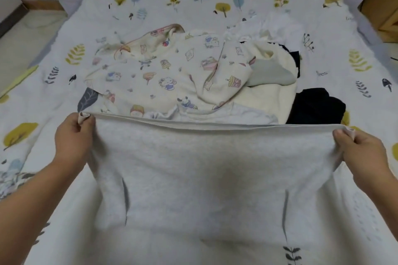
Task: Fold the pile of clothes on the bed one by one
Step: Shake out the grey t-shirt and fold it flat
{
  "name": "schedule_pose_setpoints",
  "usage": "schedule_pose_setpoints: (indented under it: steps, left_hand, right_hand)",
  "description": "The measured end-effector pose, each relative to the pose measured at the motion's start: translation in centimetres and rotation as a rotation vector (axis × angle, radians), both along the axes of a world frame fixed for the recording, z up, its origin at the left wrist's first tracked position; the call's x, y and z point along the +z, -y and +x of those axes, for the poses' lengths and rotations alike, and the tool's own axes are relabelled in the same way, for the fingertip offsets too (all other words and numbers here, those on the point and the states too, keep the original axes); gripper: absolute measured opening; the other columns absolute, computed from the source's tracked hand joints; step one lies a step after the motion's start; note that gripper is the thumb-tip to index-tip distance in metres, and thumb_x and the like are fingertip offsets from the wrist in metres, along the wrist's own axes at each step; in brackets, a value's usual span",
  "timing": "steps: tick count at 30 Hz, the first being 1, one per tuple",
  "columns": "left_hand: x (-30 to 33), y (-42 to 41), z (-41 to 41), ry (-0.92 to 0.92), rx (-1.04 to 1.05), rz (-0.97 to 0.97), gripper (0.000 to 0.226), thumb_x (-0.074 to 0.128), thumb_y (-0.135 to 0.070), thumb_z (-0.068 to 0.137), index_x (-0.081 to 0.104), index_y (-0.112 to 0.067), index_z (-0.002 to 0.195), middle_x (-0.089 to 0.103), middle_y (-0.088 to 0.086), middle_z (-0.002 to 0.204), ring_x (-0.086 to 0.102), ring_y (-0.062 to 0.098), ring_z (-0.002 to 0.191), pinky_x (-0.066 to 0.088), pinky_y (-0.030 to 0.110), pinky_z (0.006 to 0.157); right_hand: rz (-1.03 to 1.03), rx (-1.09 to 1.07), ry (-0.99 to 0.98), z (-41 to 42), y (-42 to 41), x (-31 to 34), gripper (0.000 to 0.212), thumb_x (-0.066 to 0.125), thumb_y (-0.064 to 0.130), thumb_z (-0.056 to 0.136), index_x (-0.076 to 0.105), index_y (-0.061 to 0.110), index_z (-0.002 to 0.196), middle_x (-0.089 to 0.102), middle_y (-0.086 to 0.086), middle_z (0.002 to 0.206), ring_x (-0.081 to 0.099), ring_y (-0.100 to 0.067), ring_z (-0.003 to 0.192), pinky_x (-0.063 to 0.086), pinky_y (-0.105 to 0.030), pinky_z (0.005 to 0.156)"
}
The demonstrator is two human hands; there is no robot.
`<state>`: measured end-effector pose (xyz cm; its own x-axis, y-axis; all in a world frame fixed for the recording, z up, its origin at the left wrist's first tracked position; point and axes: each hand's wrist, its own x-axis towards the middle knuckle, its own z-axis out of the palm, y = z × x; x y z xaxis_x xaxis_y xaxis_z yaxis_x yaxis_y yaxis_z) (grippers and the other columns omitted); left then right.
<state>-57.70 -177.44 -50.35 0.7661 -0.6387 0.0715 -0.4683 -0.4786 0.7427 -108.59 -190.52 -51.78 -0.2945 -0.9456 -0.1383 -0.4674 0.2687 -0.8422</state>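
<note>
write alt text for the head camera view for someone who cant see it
A person's left hand and right hand each pinch a corner of a light grey garment, holding it stretched over a bed with a leaf-print cover. Behind it lies a pile of unfolded clothes, a cream cartoon-print piece on top.

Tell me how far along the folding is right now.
Done: no folded stack is visible anywhere on the leaf-print bedspread. In hand: the left hand and right hand each pinch a corner of a light grey fleece garment, stretched flat between them. Left: the pile behind it, with a cream cartoon-print garment, black clothing and white pieces, all unfolded.
</note>
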Motion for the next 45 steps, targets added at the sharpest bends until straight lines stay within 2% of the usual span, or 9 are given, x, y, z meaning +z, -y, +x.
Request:
schedule_pose_setpoints:
  steps: [7,9,12,19,25,28,31,40,45]
  left_hand:
    - [-2.0,6.8,1.5,0.204,-0.053,0.067,0.027,0.047,-0.023,0.094,0.042,-0.007,0.073,0.043,0.004,0.063,0.043,0.027,0.072,0.028,0.033,0.064]
    - [-2.8,8.5,1.3,0.186,-0.008,0.113,0.024,0.046,-0.026,0.095,0.048,-0.004,0.087,0.052,0.008,0.076,0.047,0.028,0.079,0.034,0.037,0.07]
    - [-3.7,9.5,-0.5,0.244,0.07,0.212,0.037,0.049,-0.024,0.093,0.047,0.004,0.118,0.053,0.025,0.114,0.049,0.038,0.108,0.038,0.047,0.091]
    - [-6.8,8.3,-9.7,0.777,-0.883,0.075,0.051,0.046,-0.028,0.084,0.049,-0.007,0.131,0.047,0.024,0.137,0.047,0.039,0.124,0.038,0.052,0.099]
    - [-10.5,8.9,-4.8,0.964,-0.955,0.689,0.058,-0.013,-0.051,0.083,-0.033,-0.03,0.133,-0.031,-0.008,0.146,-0.03,0.016,0.134,-0.014,0.042,0.113]
    - [-7.8,7.8,-4.4,0.872,-0.969,0.58,0.064,0.018,-0.041,0.089,0.021,-0.019,0.149,0.017,0.007,0.156,0.02,0.031,0.143,0.009,0.056,0.112]
    - [-5.4,4.4,-4.6,0.691,-0.727,0.329,0.051,0.038,-0.029,0.08,0.062,0.001,0.112,0.057,0.027,0.12,0.055,0.045,0.107,0.041,0.057,0.09]
    - [-6.2,-10.1,-6.6,0.113,-0.192,0.511,0.03,0.072,-0.02,0.079,0.056,-0.001,0.097,0.054,0.014,0.095,0.054,0.036,0.091,0.04,0.04,0.075]
    - [-6.7,-12.6,-8.2,0.047,-0.077,0.461,0.025,0.072,-0.02,0.078,0.05,-0.009,0.082,0.052,0.006,0.084,0.047,0.023,0.074,0.031,0.033,0.061]
  right_hand:
    - [-0.079,-0.014,-0.268,3.4,5.6,-0.9,0.039,0.053,0.025,0.09,0.038,0.012,0.057,0.037,-0.003,0.052,0.04,-0.021,0.061,0.028,-0.032,0.051]
    - [-0.032,-0.027,-0.393,4.6,6.5,-1.2,0.022,0.056,0.028,0.089,0.054,0.008,0.08,0.054,-0.013,0.074,0.052,-0.034,0.081,0.038,-0.038,0.065]
    - [0.07,-0.084,-0.63,6.2,6.3,-1.6,0.054,0.064,0.023,0.085,0.041,0.002,0.13,0.044,-0.031,0.126,0.04,-0.046,0.118,0.033,-0.05,0.098]
    - [-0.274,0.727,-0.907,14.1,1.3,-4.3,0.059,0.055,0.028,0.088,0.04,0.006,0.14,0.031,-0.026,0.147,0.031,-0.041,0.136,0.03,-0.052,0.106]
    - [0.123,0.825,-1.099,13.3,3.6,-7.0,0.07,0.016,0.058,0.094,-0.018,0.027,0.147,-0.023,-0.001,0.155,-0.016,-0.022,0.144,-0.005,-0.042,0.116]
    - [0.172,0.774,-0.987,12.4,3.5,-5.6,0.067,0.025,0.051,0.096,-0.005,0.023,0.15,-0.01,-0.004,0.158,-0.007,-0.024,0.145,0.003,-0.046,0.116]
    - [-0.02,0.626,-0.807,10.5,0.8,-3.5,0.056,0.048,0.029,0.094,0.033,0.005,0.142,0.031,-0.023,0.146,0.028,-0.037,0.134,0.027,-0.051,0.107]
    - [0.45,0.126,-0.549,4.1,-14.8,-4.4,0.056,0.061,0.028,0.086,0.043,0.008,0.135,0.042,-0.023,0.134,0.034,-0.036,0.126,0.029,-0.046,0.104]
    - [0.426,0.088,-0.358,3.9,-17.6,-5.0,0.014,0.065,0.016,0.084,0.054,0.009,0.079,0.055,-0.007,0.07,0.052,-0.033,0.076,0.033,-0.034,0.067]
